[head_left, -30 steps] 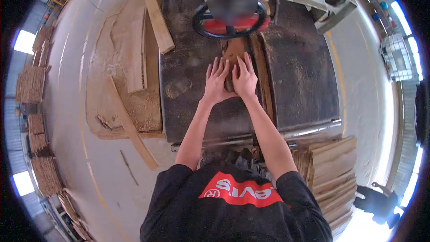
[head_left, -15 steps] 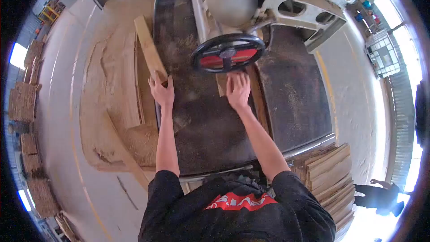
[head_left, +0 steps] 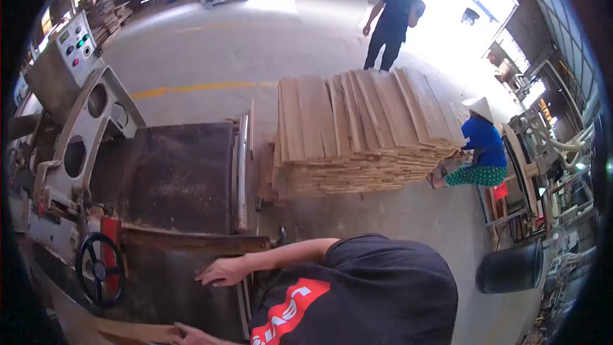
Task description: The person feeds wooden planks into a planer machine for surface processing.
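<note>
At the bottom edge of the head view, my left hand (head_left: 186, 335) grips the end of a narrow wooden board (head_left: 137, 330); part of this hand and board is cut off. My right hand (head_left: 225, 272) hovers over the dark machine table (head_left: 166, 281), its fingers loosely stretched and holding nothing. Left of it stands the machine's black handwheel (head_left: 100, 270), with a red panel (head_left: 111, 233) behind it. A wooden fence strip (head_left: 198, 239) runs across the table beyond my right hand.
A tall stack of boards (head_left: 364, 115) stands beyond the machine. A control box (head_left: 76, 48) rises at left. One person in dark clothes (head_left: 391, 22) stands behind the stack; another in a blue top (head_left: 483, 140) bends at its right. A black bin (head_left: 509, 268) stands at right.
The view has swung right, bringing the board stack and two people into sight. My right hand has come away from the wood piece by the handwheel; my left still holds its board.
</note>
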Demonstrator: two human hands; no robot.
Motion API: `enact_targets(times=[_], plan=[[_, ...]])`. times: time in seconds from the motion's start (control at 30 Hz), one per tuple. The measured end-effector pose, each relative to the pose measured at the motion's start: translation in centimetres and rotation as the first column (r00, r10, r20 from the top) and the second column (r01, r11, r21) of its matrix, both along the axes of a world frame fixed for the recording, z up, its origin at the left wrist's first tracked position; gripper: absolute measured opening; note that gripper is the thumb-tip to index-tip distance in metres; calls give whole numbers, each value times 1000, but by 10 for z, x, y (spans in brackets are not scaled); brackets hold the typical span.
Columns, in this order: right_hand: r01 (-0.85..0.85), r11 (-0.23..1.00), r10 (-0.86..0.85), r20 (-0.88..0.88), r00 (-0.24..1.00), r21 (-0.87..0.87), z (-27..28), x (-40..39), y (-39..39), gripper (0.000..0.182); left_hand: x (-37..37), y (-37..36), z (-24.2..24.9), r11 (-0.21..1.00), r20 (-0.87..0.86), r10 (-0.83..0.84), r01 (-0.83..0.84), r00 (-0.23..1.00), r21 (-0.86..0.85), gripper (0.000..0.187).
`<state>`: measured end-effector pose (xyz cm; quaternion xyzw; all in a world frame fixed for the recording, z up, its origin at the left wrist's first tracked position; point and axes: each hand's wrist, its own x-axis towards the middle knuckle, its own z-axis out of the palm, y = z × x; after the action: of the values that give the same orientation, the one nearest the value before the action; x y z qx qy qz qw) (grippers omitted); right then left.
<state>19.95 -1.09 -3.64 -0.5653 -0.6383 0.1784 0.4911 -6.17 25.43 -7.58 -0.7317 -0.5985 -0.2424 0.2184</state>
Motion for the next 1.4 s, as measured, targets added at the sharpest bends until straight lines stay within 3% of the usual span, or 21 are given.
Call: enact_targets(times=[0.03,0.07,0.13,0.2,0.23,0.27,0.3,0.33,0.37,0.4,0.47,0.5,0.53,0.6,0.67,0.77,0.9,1.1,1.2,1.33,1.4], plan=[[-9,1000,8,-46,999,-14,-7,-5,8,39,-3,-21,9,1000,-42,17,-18,999,-8,65],[20,1000,-20,-69,997,-3,-4,-4,12,35,20,-54,44,961,80,149,-125,986,-247,63],[36,999,-35,-42,998,2,-8,-10,3,37,1,-85,30,988,286,-154,144,946,55,62],[98,985,-99,-6,995,-142,6,-23,-9,47,13,-146,74,955,530,41,123,847,-269,50],[125,959,-114,58,992,-256,30,-29,-21,56,5,-158,57,916,764,-47,332,644,-224,51],[71,927,-7,173,985,-368,46,-31,-24,63,-5,-171,67,873,745,25,348,667,-341,50],[-13,885,81,126,989,-465,73,-36,-36,75,-16,-185,78,816,712,91,357,696,-454,50],[-26,936,52,66,996,-352,56,-51,-44,88,-13,-211,82,758,912,224,527,342,-384,51],[-107,915,110,-15,994,-388,76,-53,-57,94,-10,-237,86,758,927,368,600,-74,-253,51],[-142,944,144,-16,990,-297,74,-60,-65,97,-5,-245,96,681,808,538,689,-241,-248,48],[-277,792,213,-178,961,-544,105,-59,-78,101,15,-274,116,708,784,559,647,-270,-283,55],[-271,843,233,-139,962,-464,87,-61,-79,103,8,-284,89,732,842,484,638,-238,-240,64],[-272,847,246,-117,962,-458,83,-62,-83,103,5,-283,94,592,623,702,769,-346,-240,77],[-237,894,338,225,914,-381,73,-60,-93,111,0,-301,94,461,588,783,825,-204,-327,82],[-190,898,318,288,904,-396,86,-59,-112,110,5,-309,61,337,531,840,875,-112,-348,82],[-165,957,233,291,928,-240,74,-52,-137,107,25,-323,66,446,540,802,859,-257,-253,79],[-136,952,226,333,915,-273,73,-40,-166,107,38,-319,77,468,563,733,884,-382,-9,77],[-87,960,152,234,960,-266,71,-27,-191,109,54,-323,81,477,514,772,875,-373,-82,71],[-51,882,124,128,984,-468,79,-21,-202,108,65,-326,74,455,517,823,819,-236,-350,68],[-26,850,-6,-58,998,-527,60,-22,-219,104,67,-323,61,302,550,835,806,34,-509,70],[-48,813,-98,-217,971,-581,46,-20,-229,101,72,-328,58,332,539,842,821,-35,-464,67]])
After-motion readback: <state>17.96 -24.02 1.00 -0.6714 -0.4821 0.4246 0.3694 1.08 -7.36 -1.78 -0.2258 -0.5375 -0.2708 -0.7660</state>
